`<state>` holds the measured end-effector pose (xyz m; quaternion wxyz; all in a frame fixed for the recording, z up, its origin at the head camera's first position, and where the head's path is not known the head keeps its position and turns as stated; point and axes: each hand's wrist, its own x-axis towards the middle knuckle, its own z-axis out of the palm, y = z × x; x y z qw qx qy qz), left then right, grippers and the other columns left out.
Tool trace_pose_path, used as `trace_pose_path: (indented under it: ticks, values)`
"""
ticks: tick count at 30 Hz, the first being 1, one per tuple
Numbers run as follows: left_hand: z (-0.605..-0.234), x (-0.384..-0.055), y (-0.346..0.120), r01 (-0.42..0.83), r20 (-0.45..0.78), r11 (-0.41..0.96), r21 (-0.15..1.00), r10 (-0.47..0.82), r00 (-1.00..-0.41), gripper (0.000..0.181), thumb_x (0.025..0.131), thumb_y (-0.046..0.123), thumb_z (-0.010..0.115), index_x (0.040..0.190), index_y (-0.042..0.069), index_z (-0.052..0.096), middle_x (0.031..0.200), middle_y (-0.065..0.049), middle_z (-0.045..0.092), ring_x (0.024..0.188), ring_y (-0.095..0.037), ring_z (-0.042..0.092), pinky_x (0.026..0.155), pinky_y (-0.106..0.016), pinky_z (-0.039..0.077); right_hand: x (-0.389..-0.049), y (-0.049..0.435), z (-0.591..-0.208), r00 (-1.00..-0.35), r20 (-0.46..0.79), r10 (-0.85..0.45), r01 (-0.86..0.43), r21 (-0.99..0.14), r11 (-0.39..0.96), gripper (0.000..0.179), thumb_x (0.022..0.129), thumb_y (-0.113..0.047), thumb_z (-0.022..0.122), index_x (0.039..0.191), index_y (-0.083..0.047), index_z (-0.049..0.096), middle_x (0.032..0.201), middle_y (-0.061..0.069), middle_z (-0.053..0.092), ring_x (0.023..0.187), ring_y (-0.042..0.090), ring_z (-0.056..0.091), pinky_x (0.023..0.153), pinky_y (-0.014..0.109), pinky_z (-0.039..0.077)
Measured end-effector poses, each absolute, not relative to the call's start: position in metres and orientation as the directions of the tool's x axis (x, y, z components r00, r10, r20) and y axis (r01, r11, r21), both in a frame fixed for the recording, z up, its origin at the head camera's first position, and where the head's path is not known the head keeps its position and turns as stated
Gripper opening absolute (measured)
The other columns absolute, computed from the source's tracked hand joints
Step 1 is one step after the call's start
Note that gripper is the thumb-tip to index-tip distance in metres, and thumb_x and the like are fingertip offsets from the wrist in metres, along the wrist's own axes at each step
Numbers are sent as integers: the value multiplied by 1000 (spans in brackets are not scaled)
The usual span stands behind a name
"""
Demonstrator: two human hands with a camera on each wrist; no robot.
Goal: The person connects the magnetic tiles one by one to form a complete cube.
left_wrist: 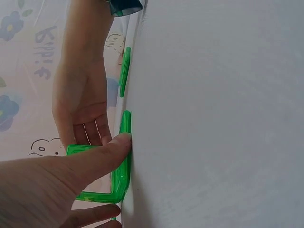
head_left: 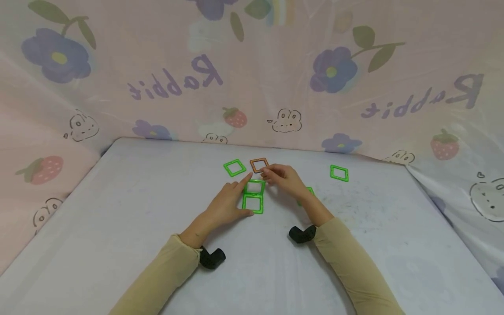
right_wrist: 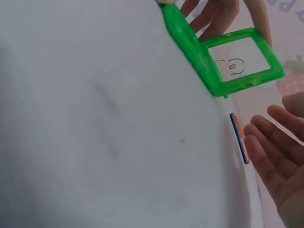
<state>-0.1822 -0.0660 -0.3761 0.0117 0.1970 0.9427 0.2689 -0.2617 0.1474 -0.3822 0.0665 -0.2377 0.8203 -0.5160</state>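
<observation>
Patterned fabric (head_left: 252,94), printed with flowers, strawberries and rabbits, is being met along its lower edge by a white tabletop (head_left: 118,210). Near the middle of this surface, a flat green frame (head_left: 261,204) and a raised green frame (right_wrist: 251,81), meeting along one edge, are being grasped between the thumb and fingers of the left hand (head_left: 226,202). Just beyond the pair, the right hand (head_left: 286,180) is being held with its fingers loosely bent and released, close to an orange frame (head_left: 252,166) lying flat; whether contact is being made cannot be told. Beside the orange piece, a tilted green square (head_left: 239,173) is being supported by the tabletop, as is a far-right green square (head_left: 339,179), while a half-hidden green piece (head_left: 311,190) is being partly covered by the right forearm (head_left: 318,211).
</observation>
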Motion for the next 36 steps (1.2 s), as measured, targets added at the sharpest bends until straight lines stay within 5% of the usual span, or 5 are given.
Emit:
trace_pose_path:
  ticks: [5,11,36]
  values:
    - [-376,-183,-66,368,80,780,507,383,-920,101,75,31,83,154,18,21,122,-14,57,107,-28,50,92,-42,44,-268,148,-385,-906,154,-394,-340,-818,464,29,97,-20,57,118,-2,65,112,16,69,89,28,68,78,35,53]
    - [-377,-184,-68,375,88,785,494,384,-919,101,75,32,82,154,17,21,124,-15,56,108,-29,51,93,-42,44,-274,140,-383,-927,144,-347,-325,-771,548,30,94,-24,62,117,-4,66,114,13,68,103,28,64,87,41,52]
    - [-377,-183,-68,384,80,784,488,398,-914,101,77,32,81,155,18,18,124,-16,56,105,-28,50,89,-41,46,-309,109,-385,-881,130,-454,-391,-741,546,37,87,-22,71,118,-2,65,115,13,66,109,26,57,94,40,47]
